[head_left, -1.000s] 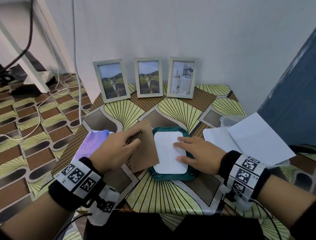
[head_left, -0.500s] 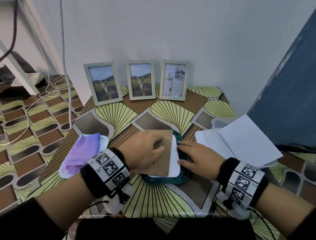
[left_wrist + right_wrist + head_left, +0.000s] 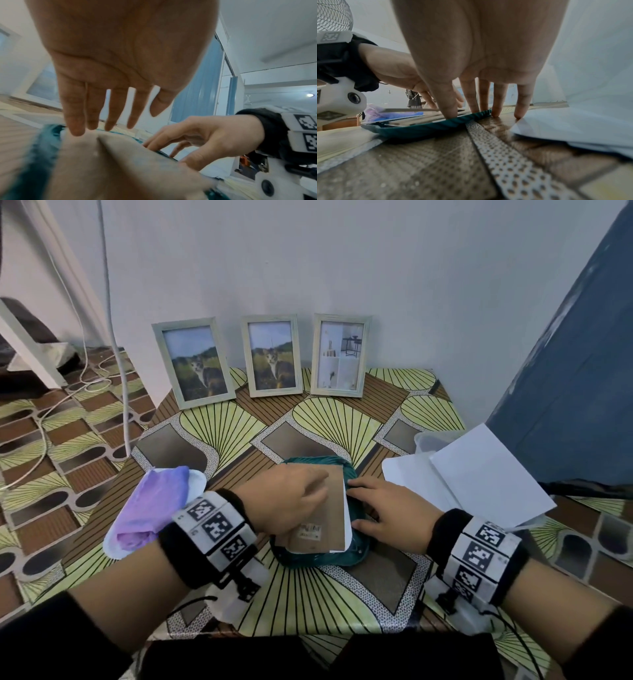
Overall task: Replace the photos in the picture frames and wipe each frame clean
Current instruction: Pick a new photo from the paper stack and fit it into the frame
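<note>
Brown backing board (image 3: 322,508) lies over a white photo (image 3: 346,518) in the teal frame (image 3: 356,546) at the desk's (image 3: 308,604) near middle. Left hand (image 3: 287,501), fingers straight, presses it; right hand (image 3: 390,515) spreads fingertips along the frame's right edge, papers (image 3: 479,484) just beside.

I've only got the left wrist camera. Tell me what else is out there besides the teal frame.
Observer: Three pale frames stand upright at the back: the left frame and middle frame show a cat, the right frame a room.
Operator: Report the far left.
Observer: A purple cloth lies on something white.
Operator: Now the right.
Observer: White sheets lie overlapping, just beyond the right hand.
</note>
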The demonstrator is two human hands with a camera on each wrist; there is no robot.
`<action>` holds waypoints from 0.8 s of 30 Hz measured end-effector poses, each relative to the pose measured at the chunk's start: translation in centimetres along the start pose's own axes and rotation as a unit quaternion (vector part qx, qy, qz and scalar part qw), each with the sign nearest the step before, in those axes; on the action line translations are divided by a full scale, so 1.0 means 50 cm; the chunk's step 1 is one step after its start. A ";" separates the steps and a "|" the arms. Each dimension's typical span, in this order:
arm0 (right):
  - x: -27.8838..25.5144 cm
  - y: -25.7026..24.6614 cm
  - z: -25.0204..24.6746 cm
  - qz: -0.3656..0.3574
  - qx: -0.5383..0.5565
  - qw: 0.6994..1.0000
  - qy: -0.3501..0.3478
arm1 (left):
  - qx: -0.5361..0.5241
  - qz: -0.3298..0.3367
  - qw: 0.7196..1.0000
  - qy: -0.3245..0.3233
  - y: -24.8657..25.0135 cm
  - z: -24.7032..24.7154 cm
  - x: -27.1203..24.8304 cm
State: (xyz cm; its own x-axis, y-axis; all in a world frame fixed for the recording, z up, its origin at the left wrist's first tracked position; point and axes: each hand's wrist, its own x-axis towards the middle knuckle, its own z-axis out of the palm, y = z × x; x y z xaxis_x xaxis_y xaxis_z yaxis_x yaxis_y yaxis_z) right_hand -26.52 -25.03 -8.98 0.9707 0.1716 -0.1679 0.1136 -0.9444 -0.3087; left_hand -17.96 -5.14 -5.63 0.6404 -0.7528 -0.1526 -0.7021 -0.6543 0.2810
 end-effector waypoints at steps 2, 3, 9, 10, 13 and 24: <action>0.000 0.000 -0.001 0.002 -0.003 1.000 -0.004 | 0.006 0.022 0.998 -0.062 -0.032 -0.005 -0.022; 0.000 0.000 -0.001 0.004 -0.005 1.000 -0.008 | 0.008 0.026 0.995 -0.093 -0.050 -0.006 -0.034; -0.002 0.000 -0.003 0.006 -0.024 0.999 -0.029 | 0.045 0.042 0.984 -0.165 -0.121 0.028 -0.084; -0.003 0.001 -0.003 0.004 -0.027 0.999 -0.034 | 0.044 0.044 0.985 -0.161 -0.124 0.036 -0.086; -0.007 0.003 -0.003 -0.001 -0.039 0.998 -0.045 | 0.078 0.056 0.986 -0.136 -0.121 0.053 -0.085; -0.009 0.000 -0.012 -0.011 -0.057 0.995 -0.081 | 0.215 0.038 0.975 -0.052 -0.066 0.075 -0.074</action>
State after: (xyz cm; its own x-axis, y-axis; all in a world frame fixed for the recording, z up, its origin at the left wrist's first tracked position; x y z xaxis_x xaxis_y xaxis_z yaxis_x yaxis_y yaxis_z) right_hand -26.82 -25.28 -8.34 0.9219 0.2275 -0.3138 0.1675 -0.9640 -0.2066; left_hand -19.16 -0.46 -9.56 0.5614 -0.7896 -0.2476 -0.8266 -0.5490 -0.1236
